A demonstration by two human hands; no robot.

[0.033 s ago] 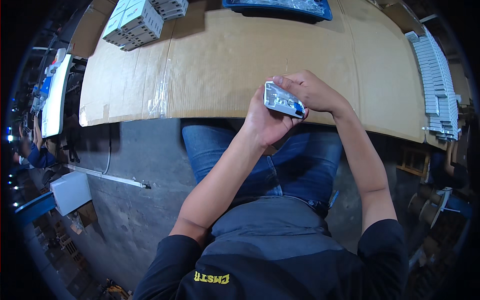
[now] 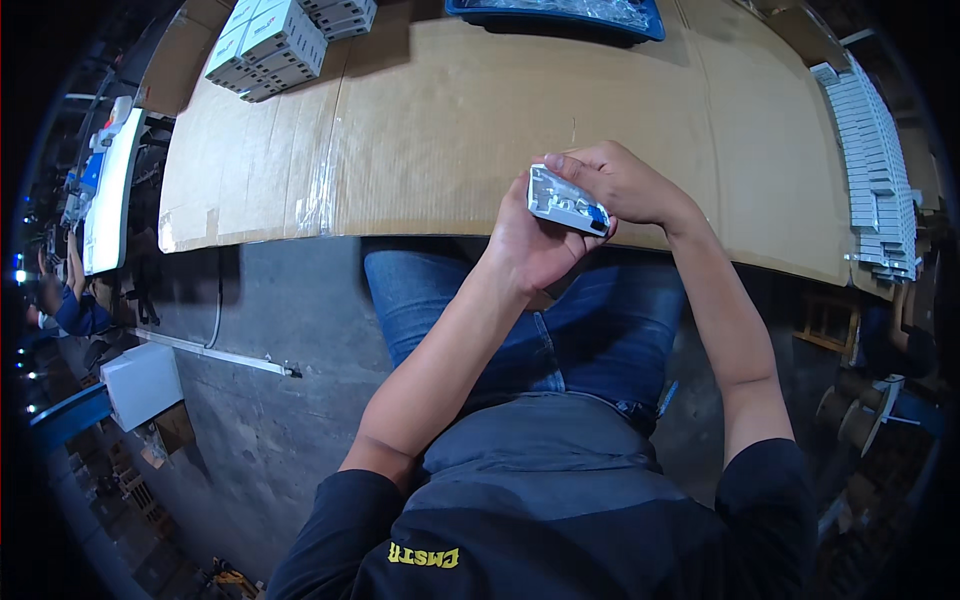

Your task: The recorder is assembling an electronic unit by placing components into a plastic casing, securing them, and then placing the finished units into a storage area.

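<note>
Both my hands hold a small packet (image 2: 565,200), a white and blue item in shiny clear wrapping, just over the near edge of the cardboard-covered table (image 2: 420,130). My left hand (image 2: 530,248) cups the packet from below and from the left. My right hand (image 2: 628,185) closes over its top and right end, the fingers curled along its upper edge. My knees in blue jeans are under the hands.
A stack of white boxes (image 2: 268,45) stands at the table's far left, and a blue tray (image 2: 555,15) lies at the far edge. Rows of white parts (image 2: 878,170) line the right side. On the floor sits a white box (image 2: 140,385). Another person (image 2: 72,305) works far left.
</note>
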